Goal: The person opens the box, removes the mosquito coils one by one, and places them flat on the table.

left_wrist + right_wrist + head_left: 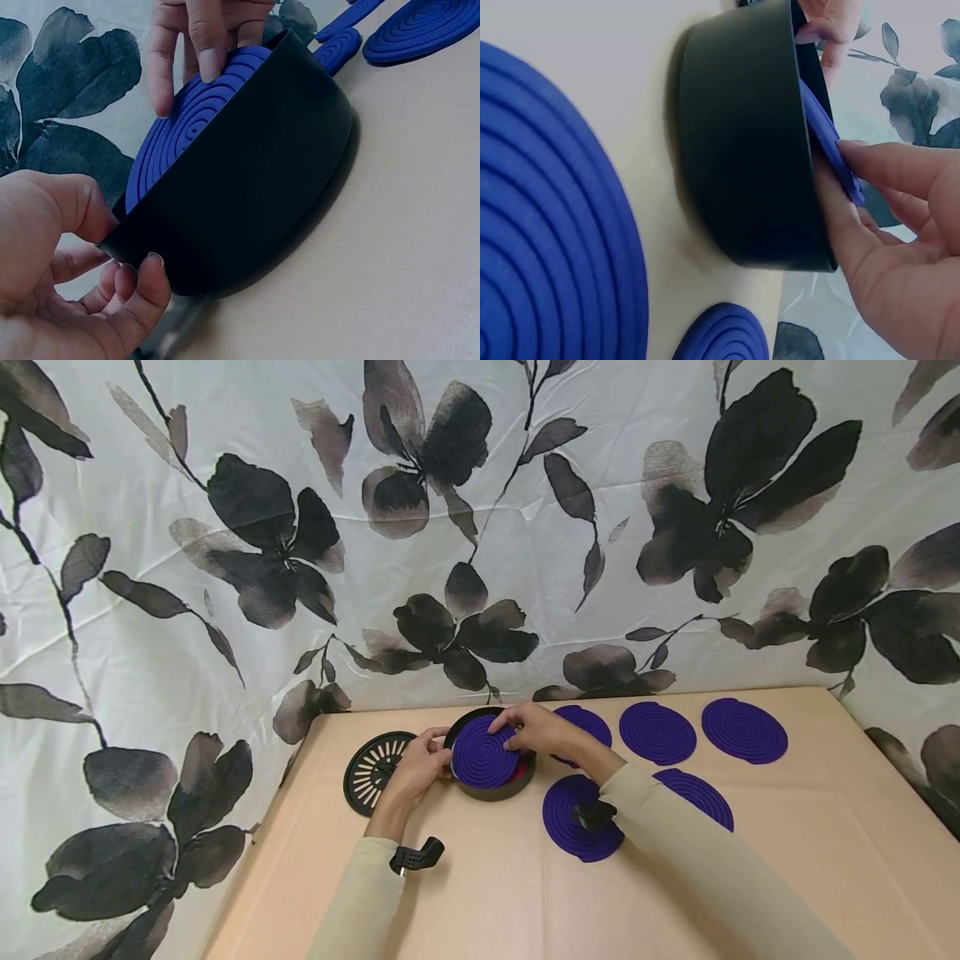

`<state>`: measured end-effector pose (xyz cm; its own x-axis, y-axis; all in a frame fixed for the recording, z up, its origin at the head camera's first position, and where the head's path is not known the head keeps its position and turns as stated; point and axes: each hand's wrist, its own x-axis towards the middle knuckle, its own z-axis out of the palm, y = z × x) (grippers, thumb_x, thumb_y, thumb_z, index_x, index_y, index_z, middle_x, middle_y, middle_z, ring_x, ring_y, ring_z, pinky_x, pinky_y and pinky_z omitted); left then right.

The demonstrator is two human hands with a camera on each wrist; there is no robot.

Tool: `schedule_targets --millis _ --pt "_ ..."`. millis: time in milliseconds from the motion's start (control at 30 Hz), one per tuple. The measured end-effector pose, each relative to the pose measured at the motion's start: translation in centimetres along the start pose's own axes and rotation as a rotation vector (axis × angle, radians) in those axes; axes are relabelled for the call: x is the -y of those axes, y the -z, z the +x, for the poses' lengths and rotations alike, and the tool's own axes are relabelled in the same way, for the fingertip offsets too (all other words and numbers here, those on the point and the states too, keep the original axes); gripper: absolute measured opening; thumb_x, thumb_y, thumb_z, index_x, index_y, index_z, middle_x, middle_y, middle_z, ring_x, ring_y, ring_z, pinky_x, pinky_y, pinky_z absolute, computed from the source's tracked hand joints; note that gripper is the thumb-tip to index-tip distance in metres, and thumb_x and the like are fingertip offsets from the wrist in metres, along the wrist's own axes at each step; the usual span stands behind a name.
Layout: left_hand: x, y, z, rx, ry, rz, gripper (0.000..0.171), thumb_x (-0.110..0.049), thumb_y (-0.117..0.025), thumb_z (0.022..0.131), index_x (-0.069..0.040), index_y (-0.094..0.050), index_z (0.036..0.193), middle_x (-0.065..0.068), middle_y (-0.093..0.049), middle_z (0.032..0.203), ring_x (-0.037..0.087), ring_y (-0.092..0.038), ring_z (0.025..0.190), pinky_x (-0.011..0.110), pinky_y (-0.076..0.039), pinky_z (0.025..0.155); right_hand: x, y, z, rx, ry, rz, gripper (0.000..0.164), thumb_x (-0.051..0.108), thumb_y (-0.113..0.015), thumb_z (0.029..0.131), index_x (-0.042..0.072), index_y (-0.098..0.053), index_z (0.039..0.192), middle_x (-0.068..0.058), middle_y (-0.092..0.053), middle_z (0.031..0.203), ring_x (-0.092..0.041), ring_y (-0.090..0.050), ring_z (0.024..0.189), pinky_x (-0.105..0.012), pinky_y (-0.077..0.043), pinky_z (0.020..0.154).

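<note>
A round dark container stands near the back of the table. My left hand holds its rim, the thumb over the edge and the fingers against the outer wall in the left wrist view. A blue-purple spiral-grooved coaster lies tilted in the container's mouth, partly inside. My right hand pinches this coaster at its edge, thumb on the upper face and a finger reaching below it inside the rim. Something reddish shows inside the container, mostly covered by the coaster.
A black slotted disc lies left of the container, partly behind my left hand. Several matching coasters are spread to the right, among them one at the far right, one beside it and one under my right wrist. A floral cloth hangs behind.
</note>
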<state>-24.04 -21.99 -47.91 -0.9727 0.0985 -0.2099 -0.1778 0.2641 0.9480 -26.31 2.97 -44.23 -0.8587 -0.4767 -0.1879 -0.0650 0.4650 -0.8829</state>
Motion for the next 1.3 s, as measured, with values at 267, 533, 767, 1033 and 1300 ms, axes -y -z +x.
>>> schedule_targets --millis 267,533,767,1033,1300 --pt "-0.6 0.0 -0.3 0.003 0.012 0.015 0.055 0.007 -0.057 0.089 0.002 -0.050 0.144 0.008 -0.046 0.092 0.018 -0.054 0.072 0.038 -0.057 0.069 -0.9 0.4 -0.3 -0.055 0.005 0.070 0.032 -0.005 -0.068 0.090 0.009 -0.074 0.119 -0.010 -0.066 0.120 -0.017 -0.062 0.084 -0.035 -0.058 0.076" --pt "-0.9 -0.3 -0.5 -0.033 0.018 0.026 0.054 0.005 -0.056 0.090 0.004 -0.048 0.144 0.008 -0.047 0.092 0.019 -0.056 0.072 0.039 -0.058 0.071 -0.8 0.8 -1.0 -0.136 0.025 0.105 0.030 0.001 -0.073 0.089 0.007 -0.074 0.119 -0.014 -0.059 0.138 -0.027 -0.061 0.113 -0.035 -0.057 0.084" --pt "0.0 -0.3 0.1 -0.067 -0.004 0.051 0.055 0.004 -0.059 0.088 -0.001 -0.053 0.142 0.005 -0.046 0.090 0.017 -0.055 0.072 0.033 -0.058 0.066 -1.4 1.5 -1.5 -0.169 0.036 0.165 0.030 0.001 -0.073 0.089 0.008 -0.074 0.118 -0.014 -0.060 0.137 -0.028 -0.062 0.116 -0.041 -0.058 0.086" --pt "0.0 0.0 0.1 -0.060 -0.025 0.024 0.051 0.006 -0.056 0.091 -0.001 -0.054 0.141 0.005 -0.046 0.090 0.016 -0.055 0.070 0.035 -0.058 0.066 -1.8 2.9 -2.6 -0.186 0.033 0.209 0.032 0.005 -0.073 0.090 0.010 -0.074 0.122 -0.013 -0.063 0.133 -0.025 -0.068 0.109 -0.040 -0.059 0.086" --pt "-0.1 -0.1 0.3 -0.062 -0.027 0.029 0.053 0.007 -0.058 0.089 -0.006 -0.056 0.140 0.003 -0.042 0.089 0.015 -0.050 0.070 0.032 -0.057 0.065 -2.4 4.6 -4.6 -0.132 0.043 0.240 0.037 0.006 -0.070 0.092 0.007 -0.069 0.129 -0.017 -0.064 0.132 -0.022 -0.069 0.106 -0.039 -0.059 0.088"
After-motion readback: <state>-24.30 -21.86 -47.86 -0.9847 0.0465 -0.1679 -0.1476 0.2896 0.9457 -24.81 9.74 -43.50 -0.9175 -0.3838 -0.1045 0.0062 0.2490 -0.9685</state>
